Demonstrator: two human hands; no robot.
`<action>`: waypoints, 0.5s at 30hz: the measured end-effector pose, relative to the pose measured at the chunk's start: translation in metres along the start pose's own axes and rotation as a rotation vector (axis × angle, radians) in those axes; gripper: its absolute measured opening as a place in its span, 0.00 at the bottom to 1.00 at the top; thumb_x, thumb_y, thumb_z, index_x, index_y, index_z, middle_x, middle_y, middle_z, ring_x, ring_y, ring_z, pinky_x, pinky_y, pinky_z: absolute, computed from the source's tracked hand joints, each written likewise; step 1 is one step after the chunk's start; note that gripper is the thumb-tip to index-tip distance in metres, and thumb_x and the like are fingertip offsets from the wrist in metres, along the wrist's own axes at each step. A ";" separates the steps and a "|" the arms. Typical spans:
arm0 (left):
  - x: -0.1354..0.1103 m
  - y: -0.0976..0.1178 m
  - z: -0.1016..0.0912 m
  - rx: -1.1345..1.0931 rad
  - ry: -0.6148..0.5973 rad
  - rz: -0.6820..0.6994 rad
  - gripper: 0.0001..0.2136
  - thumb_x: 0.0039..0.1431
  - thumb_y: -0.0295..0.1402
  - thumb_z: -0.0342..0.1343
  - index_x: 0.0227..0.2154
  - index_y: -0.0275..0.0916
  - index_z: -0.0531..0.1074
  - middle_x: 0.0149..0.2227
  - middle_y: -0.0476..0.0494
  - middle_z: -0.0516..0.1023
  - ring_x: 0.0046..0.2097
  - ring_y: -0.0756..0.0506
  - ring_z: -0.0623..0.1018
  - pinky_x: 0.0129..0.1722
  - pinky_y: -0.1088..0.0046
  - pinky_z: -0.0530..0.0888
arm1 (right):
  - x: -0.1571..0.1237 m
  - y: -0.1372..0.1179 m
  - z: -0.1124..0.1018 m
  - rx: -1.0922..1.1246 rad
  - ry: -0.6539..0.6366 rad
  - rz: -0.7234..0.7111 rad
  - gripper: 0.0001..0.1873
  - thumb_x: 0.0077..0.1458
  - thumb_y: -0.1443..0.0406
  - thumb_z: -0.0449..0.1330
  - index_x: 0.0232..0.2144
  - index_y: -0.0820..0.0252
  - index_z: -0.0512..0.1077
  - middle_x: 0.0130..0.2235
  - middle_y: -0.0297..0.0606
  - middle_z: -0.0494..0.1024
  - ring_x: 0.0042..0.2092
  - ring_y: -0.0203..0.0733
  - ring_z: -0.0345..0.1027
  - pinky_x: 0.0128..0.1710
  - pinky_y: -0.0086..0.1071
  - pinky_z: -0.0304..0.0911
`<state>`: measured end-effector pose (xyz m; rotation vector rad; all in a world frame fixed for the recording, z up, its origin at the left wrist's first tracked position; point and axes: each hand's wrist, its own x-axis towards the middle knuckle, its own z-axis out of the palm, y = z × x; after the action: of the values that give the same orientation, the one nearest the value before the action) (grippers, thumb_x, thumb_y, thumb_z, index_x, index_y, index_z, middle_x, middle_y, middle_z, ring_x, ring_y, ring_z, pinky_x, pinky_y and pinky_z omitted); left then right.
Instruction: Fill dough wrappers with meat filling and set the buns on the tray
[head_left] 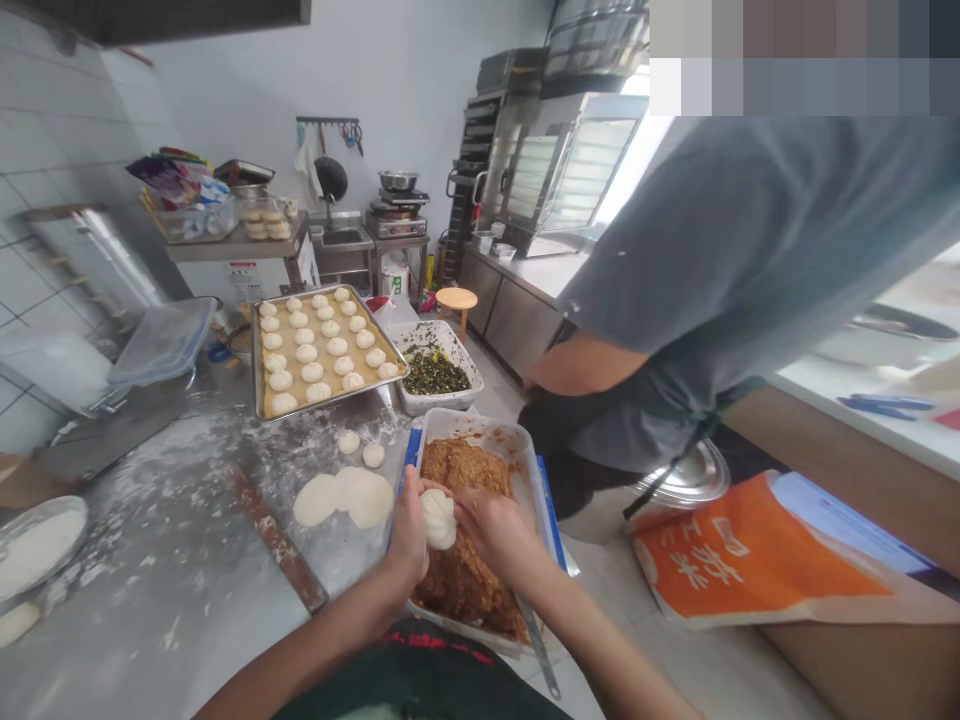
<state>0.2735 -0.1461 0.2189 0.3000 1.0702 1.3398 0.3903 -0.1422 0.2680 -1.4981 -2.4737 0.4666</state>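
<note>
Pleated dough bun [439, 520] is cupped without flattening | left hand [407, 530], right hand [496, 532]: fingers are partly closed on it | it is held above brown filling [465, 590] in plastic tray [480, 432]

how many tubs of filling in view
2: a white rectangular plastic tub of dark chopped greens beside the metal baking tray, and a white blue-edged plastic tub of brown crumbly filling beneath the left hand and right hand. Others could be hidden.
</note>
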 end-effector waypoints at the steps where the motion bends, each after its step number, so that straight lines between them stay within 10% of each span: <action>1: 0.002 -0.001 -0.001 0.009 -0.008 0.003 0.25 0.49 0.55 0.44 0.21 0.35 0.68 0.19 0.45 0.70 0.24 0.49 0.71 0.23 0.75 0.66 | 0.000 0.000 0.000 0.020 -0.014 -0.010 0.13 0.57 0.66 0.45 0.25 0.60 0.65 0.26 0.36 0.73 0.29 0.36 0.66 0.27 0.27 0.49; 15: -0.002 0.017 0.004 0.087 -0.148 -0.315 0.29 0.44 0.62 0.41 0.23 0.36 0.66 0.22 0.42 0.71 0.26 0.45 0.73 0.20 0.71 0.67 | -0.002 0.006 -0.007 -0.144 0.059 -0.113 0.07 0.51 0.72 0.49 0.26 0.59 0.65 0.29 0.34 0.71 0.29 0.35 0.64 0.25 0.28 0.46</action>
<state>0.2662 -0.1419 0.2348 0.2771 1.0062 0.9771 0.3983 -0.1407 0.2722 -1.3906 -2.5762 0.2251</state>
